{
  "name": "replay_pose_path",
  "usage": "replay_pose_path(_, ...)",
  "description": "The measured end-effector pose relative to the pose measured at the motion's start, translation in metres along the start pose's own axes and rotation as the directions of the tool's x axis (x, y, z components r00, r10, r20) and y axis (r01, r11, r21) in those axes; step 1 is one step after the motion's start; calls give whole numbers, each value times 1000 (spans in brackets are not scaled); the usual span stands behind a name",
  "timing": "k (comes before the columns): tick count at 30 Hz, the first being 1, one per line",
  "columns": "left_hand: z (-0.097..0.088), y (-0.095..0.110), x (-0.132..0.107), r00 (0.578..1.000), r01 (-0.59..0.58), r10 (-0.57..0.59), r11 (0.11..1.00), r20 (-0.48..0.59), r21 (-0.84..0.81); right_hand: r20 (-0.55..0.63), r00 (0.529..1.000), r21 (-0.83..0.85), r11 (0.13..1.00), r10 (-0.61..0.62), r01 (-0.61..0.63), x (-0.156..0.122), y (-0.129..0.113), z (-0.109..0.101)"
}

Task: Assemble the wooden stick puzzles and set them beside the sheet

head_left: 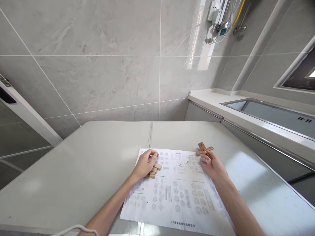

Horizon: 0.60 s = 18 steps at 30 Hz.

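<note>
A printed instruction sheet (pixel 179 193) with puzzle diagrams lies on the grey table (pixel 86 164). My left hand (pixel 145 165) rests on the sheet's upper left part, fingers curled over several loose wooden blocks (pixel 154 171). My right hand (pixel 211 164) is at the sheet's upper right, fingers pinched on a crossed wooden puzzle piece (pixel 204 149) made of two joined bars, held just above the table.
A tiled wall rises behind the table. To the right runs a white counter (pixel 221 101) with a steel sink (pixel 270 114). A white cable (pixel 73 227) lies at the table's near edge. A seam (pixel 149 134) splits the tabletop.
</note>
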<state>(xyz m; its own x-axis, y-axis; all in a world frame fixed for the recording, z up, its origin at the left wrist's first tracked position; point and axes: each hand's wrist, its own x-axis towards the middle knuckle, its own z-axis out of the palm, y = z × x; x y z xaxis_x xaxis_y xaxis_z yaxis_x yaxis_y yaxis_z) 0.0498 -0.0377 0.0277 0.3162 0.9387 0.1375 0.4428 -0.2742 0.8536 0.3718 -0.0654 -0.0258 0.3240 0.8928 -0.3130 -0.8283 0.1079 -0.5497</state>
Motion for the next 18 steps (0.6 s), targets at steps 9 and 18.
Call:
replay_pose_path(9, 8, 2, -2, 994, 102, -96, 979, 42, -174, 1, 1000, -8, 1000, 30, -30, -8, -4, 4)
replay_pose_path(18, 6, 8, -3, 988, 150, -152, 967, 3, -206, 12, 999, -167, 985, -32, 34, -20, -4, 16)
